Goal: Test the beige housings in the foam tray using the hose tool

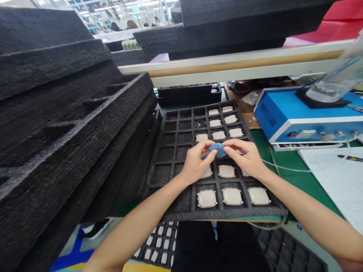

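Note:
Between the fingertips of both hands is a small blue piece (217,149), rounded and smooth; its exact kind does not show. My left hand (198,158) pinches its left side, and my right hand (244,155) pinches its right side. Both hands are above a black foam tray (224,216) divided into square compartments. Pale watch-shaped cases (231,196) lie in several compartments on the right and near side, one per compartment. The compartments toward the left hold no cases. My hands cover part of the middle rows.
Stacked black foam trays (113,124) rise at the left. A blue instrument box (312,113) with a clear cylinder (334,83) stands at the right, beside paper sheets (326,170) and a pen (350,158). A shelf rail (235,68) crosses behind. Another filled tray (159,243) lies below.

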